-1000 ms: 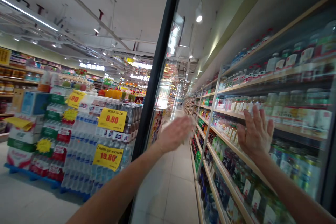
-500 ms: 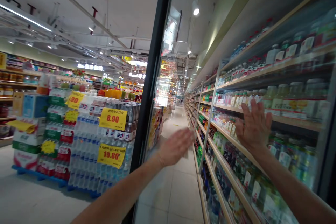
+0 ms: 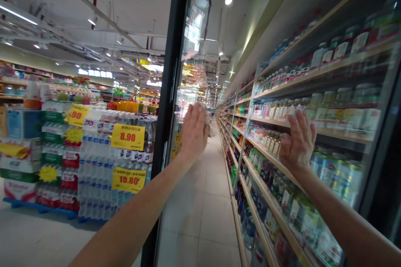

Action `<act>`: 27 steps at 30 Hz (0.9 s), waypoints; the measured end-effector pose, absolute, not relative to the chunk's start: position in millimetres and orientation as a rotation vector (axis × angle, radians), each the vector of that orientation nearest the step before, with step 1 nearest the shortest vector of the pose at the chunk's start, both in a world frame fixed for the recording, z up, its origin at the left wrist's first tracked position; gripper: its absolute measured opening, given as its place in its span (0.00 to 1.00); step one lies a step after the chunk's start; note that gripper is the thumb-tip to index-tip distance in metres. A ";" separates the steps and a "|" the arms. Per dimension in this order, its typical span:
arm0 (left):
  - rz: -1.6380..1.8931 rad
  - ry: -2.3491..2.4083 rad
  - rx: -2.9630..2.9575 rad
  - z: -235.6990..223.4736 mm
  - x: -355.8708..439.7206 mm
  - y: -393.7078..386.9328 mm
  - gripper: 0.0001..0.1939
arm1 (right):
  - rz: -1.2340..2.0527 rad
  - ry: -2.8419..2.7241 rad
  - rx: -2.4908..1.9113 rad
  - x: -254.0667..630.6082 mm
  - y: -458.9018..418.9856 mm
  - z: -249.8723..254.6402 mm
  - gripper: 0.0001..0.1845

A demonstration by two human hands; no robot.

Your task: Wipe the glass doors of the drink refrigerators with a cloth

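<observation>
My left hand (image 3: 194,131) lies against a glass door panel (image 3: 184,217), close to its dark left frame (image 3: 171,71). Its fingers are together and point upward over a pale crumpled cloth (image 3: 208,122), of which only a small blurred part shows past the fingers. To the right, my right hand (image 3: 297,142) is raised with fingers spread, at or very near the same glass; whether it touches cannot be made out. Nothing shows in that hand. Behind it, seen through or in the glass, are rows of bottles (image 3: 332,106).
Long wooden shelves (image 3: 269,167) of drinks line the right side. A tiled aisle (image 3: 216,217) runs into the distance. At left, stacked water bottle packs (image 3: 97,175) with yellow price signs (image 3: 128,137) stand on blue pallets (image 3: 40,206). A dark door edge (image 3: 372,167) is at far right.
My left hand has swung left and up across the glass, toward the dark frame, its fingers now upright. The right hand stays raised near the same spot. The view has shifted slightly.
</observation>
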State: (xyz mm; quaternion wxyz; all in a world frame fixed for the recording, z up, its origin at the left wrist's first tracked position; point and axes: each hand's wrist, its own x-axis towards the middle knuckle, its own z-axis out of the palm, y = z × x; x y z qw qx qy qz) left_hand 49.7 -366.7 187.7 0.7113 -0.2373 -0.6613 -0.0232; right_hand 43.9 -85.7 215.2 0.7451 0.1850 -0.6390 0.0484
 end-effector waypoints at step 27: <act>0.002 -1.655 -0.349 154.1 53.5 -388.0 0.35 | 0.107 -1.570 0.515 66.7 -146.9 184.3 0.18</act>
